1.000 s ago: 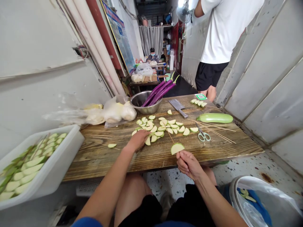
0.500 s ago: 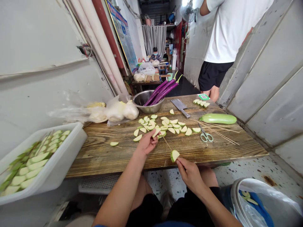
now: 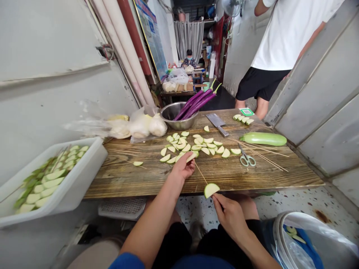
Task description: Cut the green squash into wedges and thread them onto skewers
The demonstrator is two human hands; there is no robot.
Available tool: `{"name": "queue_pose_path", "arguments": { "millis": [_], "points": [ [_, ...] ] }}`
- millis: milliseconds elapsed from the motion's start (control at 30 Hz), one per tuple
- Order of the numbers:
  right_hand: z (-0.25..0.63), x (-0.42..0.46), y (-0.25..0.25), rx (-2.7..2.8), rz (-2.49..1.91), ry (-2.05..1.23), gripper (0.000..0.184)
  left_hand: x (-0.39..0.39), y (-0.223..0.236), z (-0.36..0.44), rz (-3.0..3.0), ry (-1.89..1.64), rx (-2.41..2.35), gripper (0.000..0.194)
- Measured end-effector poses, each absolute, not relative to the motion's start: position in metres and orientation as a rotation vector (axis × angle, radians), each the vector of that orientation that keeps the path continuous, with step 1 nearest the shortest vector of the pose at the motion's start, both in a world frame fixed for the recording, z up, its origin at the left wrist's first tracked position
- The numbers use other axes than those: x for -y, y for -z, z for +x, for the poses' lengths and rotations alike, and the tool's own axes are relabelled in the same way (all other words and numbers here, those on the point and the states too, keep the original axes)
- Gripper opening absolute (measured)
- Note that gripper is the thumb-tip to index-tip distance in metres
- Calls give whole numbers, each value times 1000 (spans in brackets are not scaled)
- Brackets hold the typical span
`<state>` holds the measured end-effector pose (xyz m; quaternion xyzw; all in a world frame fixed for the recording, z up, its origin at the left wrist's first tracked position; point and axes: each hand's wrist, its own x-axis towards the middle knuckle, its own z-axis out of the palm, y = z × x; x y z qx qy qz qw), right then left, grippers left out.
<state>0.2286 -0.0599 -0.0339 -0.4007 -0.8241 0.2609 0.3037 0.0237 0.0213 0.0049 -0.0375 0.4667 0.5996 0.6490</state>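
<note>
My right hand [image 3: 230, 213] pinches a thin wooden skewer [image 3: 201, 172] just below a half-round zucchini slice [image 3: 211, 190] threaded on it. The bare end of the skewer points up and left. Close to that end, my left hand [image 3: 183, 167] grips another zucchini slice [image 3: 191, 157] between thumb and fingers. A scattered pile of green-edged zucchini slices [image 3: 208, 141] lies on the wooden table [image 3: 157, 181] just beyond my left hand. One lone slice [image 3: 138, 163] rests farther left.
Scissors [image 3: 247, 160], loose skewers [image 3: 266, 158], a whole zucchini [image 3: 263, 139] and a cleaver [image 3: 215, 120] lie to the right. Eggplants [image 3: 196, 104] stick out of a metal bowl [image 3: 171, 114]. A white bin [image 3: 86, 168] holds skewered slices. A person [image 3: 283, 41] stands beyond the table.
The slice in my left hand now shows more edge-on, nearer the skewer's bare end. The skewered slice has turned with its flat edge lower. The view has shifted slightly; the standing person's legs have moved.
</note>
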Motion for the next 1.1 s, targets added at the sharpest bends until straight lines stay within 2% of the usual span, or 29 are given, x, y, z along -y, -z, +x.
{"name": "queue_pose_path", "arguments": {
  "millis": [100, 600, 1100],
  "points": [
    [229, 64, 36, 2191, -1056, -710, 32, -21, 0, 25, -95, -1460, -1113, 3],
    [240, 74, 41, 2064, -1128, -797, 26, -3, 27, 24, 430, -1437, -968, 20],
    [236, 75, 39, 2122, -1131, -762, 30, -6, 25, 27, 131, -1412, -1037, 9]
  ]
}}
